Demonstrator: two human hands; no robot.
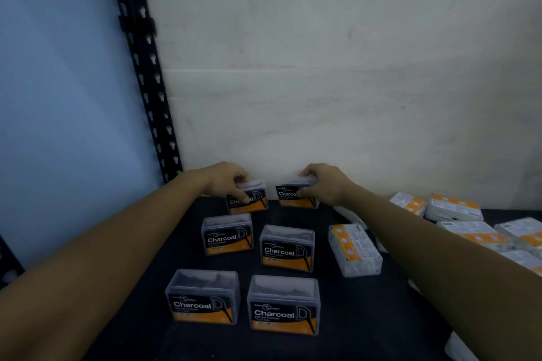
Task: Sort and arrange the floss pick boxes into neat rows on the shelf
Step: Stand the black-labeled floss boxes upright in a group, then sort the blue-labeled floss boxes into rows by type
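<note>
My left hand curls round the left box, thumb on its label and fingers over its lid, and my right hand grips the right box likewise, so as to seat both against the wall just beyond my fingertips, heading the upright boxes below my wrists

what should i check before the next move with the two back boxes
1. Left hand grips back left box: ok.
2. Right hand grips back right box: ok.
3. Back pair set against the wall: cannot tell.
4. Middle row in line: not ok, middle right box sits nearer than middle left box.
5. Front left box and front right box upright, labels forward: ok.
6. Orange-backed box right of the rows: not ok, lying flat.
</note>
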